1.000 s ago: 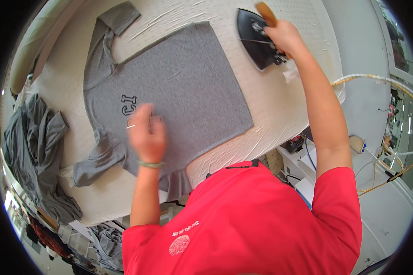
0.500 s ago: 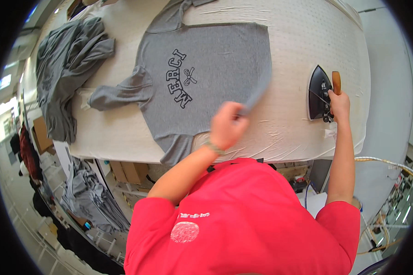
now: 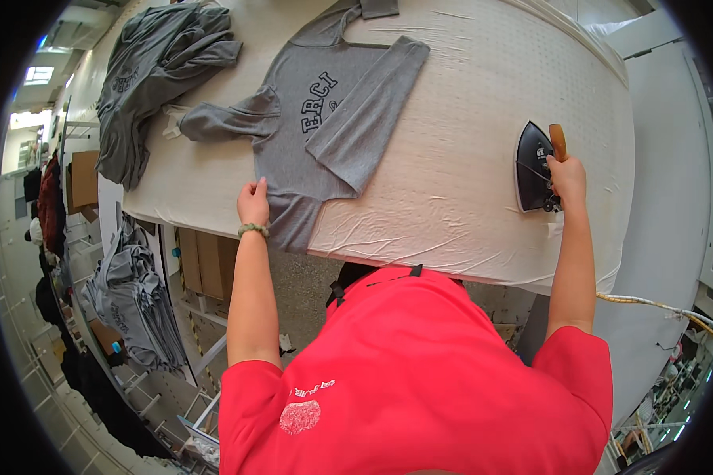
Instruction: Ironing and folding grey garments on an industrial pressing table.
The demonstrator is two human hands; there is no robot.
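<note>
A grey sweatshirt (image 3: 293, 87) with dark lettering on its chest lies flat on the cream padded ironing table (image 3: 467, 158). Its bottom part is folded up over the body, covering some of the print. At the near edge, beside the lower sleeve, my left hand (image 3: 253, 204) is closed with thumb and fingertips pinching the fabric. My right hand (image 3: 568, 180) grips the wooden handle of a black iron (image 3: 533, 166), which rests on the table to the right of the sweatshirt.
Another crumpled grey garment (image 3: 166, 63) lies at the table's far left. Below on the left, a stack of grey garments (image 3: 139, 301) hangs over a rack near cardboard boxes (image 3: 206, 261). A cable (image 3: 657, 305) runs off by the table's right corner.
My left hand has folded the sweatshirt's bottom over toward the chest, let that edge go and moved left to the side near the sleeve. My right hand stays on the iron.
</note>
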